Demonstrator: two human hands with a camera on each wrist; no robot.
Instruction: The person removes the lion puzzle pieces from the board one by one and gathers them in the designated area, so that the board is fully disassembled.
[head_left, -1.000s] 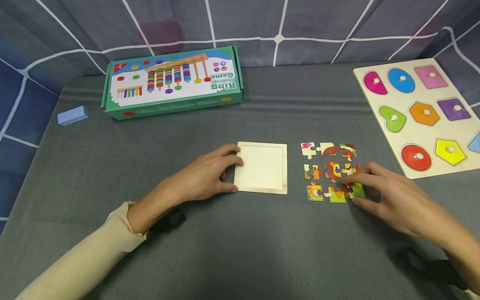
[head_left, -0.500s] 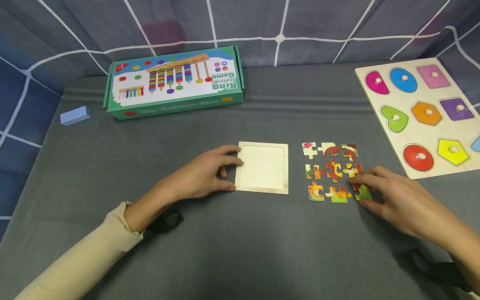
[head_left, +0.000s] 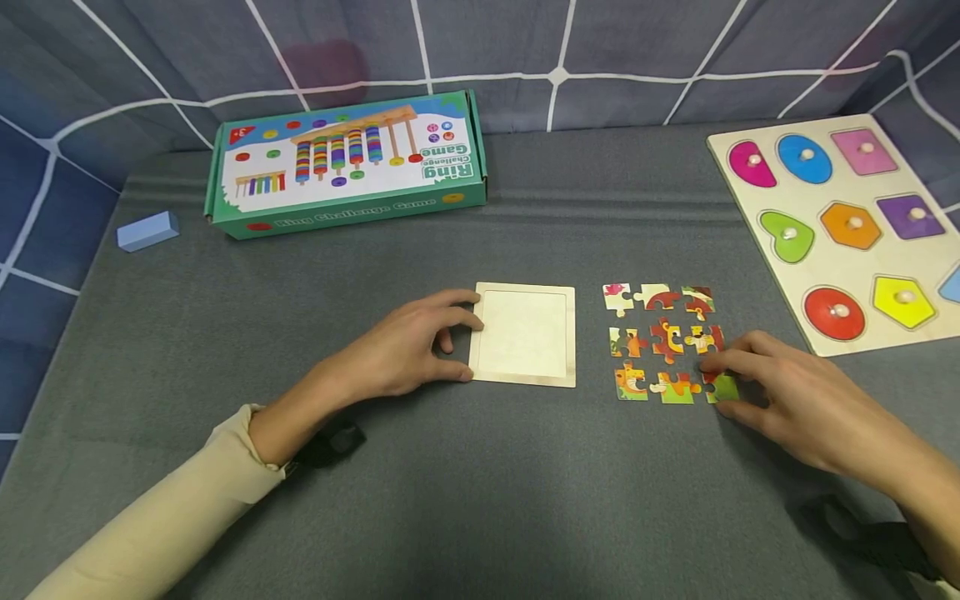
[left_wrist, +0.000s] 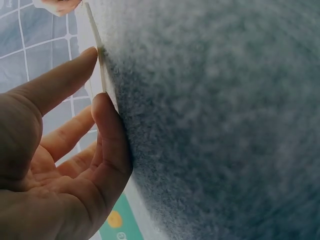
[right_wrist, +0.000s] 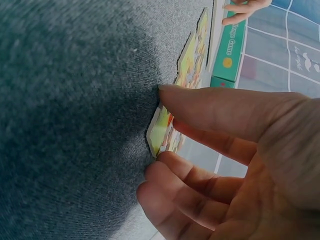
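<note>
In the head view my left hand (head_left: pixel 405 346) rests at the left edge of a square wooden puzzle tray (head_left: pixel 522 335) with a raised rim. Its thumb is near the lower corner and its fingertips at the upper part of that edge. At the right, my right hand (head_left: pixel 787 400) holds a green-edged corner puzzle piece (head_left: pixel 723 387) between thumb and fingers, low over the cloth. The right wrist view shows this puzzle piece (right_wrist: pixel 159 131) between thumb and fingertips. Other jigsaw pieces (head_left: pixel 666 340), with orange animal parts, lie face up in loose rows beside it.
A green Ring Challenge Game box (head_left: pixel 347 167) lies at the back left, with a blue block (head_left: pixel 147 231) left of it. A wooden shape board with knobbed pieces (head_left: pixel 795 310) lies at the right. A checked blue cloth (head_left: pixel 495 50) stands behind the grey surface.
My right hand has shifted slightly right with the corner puzzle piece, opening a small gap to the neighbouring piece. My left hand and the tray stay nearly in place.
</note>
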